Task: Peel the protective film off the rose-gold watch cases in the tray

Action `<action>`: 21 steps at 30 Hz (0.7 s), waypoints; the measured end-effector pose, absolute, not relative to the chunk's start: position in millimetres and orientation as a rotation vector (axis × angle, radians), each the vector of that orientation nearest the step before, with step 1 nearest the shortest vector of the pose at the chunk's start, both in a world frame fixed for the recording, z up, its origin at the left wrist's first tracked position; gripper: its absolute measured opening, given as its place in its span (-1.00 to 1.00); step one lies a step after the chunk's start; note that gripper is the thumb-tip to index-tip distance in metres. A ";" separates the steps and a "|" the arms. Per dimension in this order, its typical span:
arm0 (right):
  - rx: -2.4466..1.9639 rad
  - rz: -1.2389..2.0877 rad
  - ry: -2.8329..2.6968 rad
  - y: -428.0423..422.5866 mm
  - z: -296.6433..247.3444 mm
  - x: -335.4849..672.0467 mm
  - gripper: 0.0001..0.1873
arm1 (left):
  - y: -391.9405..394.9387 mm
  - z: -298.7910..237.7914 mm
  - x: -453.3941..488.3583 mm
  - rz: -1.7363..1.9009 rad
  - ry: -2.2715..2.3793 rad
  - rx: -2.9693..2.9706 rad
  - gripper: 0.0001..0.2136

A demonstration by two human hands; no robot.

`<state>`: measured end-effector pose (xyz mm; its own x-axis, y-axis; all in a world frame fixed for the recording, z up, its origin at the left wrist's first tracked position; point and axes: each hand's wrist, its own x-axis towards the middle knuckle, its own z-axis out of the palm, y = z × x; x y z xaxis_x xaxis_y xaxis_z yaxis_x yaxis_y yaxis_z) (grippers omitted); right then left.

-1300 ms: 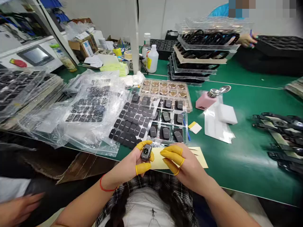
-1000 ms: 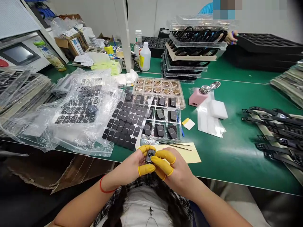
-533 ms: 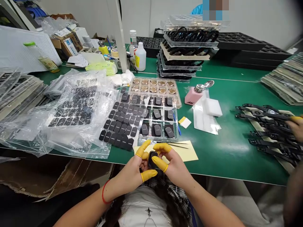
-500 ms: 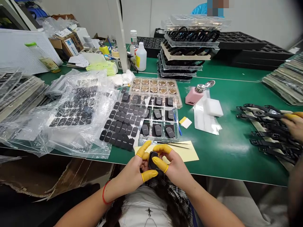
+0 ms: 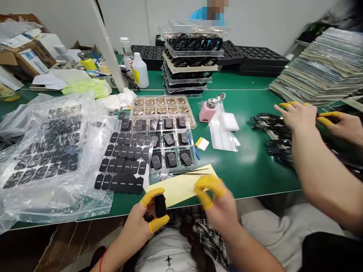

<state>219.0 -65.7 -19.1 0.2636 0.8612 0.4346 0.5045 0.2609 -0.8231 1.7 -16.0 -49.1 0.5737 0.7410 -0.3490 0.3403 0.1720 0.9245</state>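
Black rounded-rectangle watch case at near edge of glossy green table, gripped by L hand in yellow finger cots; gap btwn it & R hand: blurred, fingers curled, can't tell if holding anything. Cream paper sheet, clear plastic tray beyond; pale wall behind. Vs 0.5s ago: R hand's off case.

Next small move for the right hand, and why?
Probably reach the right hand over to the sheet of black labels and lift one. The left hand holds the watch by its edges, dark front showing, no label visible on it. The right hand is apart from it and seems free, though blurred.
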 end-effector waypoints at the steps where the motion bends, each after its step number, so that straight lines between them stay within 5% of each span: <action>1: -1.505 0.346 -1.218 -63.7 -18.2 235.4 -0.95 | -16.7 -50.7 -5.1 0.329 0.974 1.445 -0.50; 5: -1.809 0.296 -0.912 -40.9 -29.5 302.8 -0.77 | -24.4 -58.5 -34.9 0.239 0.923 1.441 -0.51; 12: -2.192 -0.063 -1.551 -18.0 -59.5 328.7 -0.69 | -34.5 -61.4 -43.3 0.344 1.015 1.375 -0.54; 15: -1.963 -0.236 -1.716 -37.6 -51.9 295.4 -0.69 | -34.2 -56.4 -33.5 0.410 0.988 1.286 -0.50; 21: -1.252 0.042 -2.264 -69.7 -62.6 222.7 -0.66 | -33.7 -27.0 -19.1 0.635 0.819 1.393 -0.50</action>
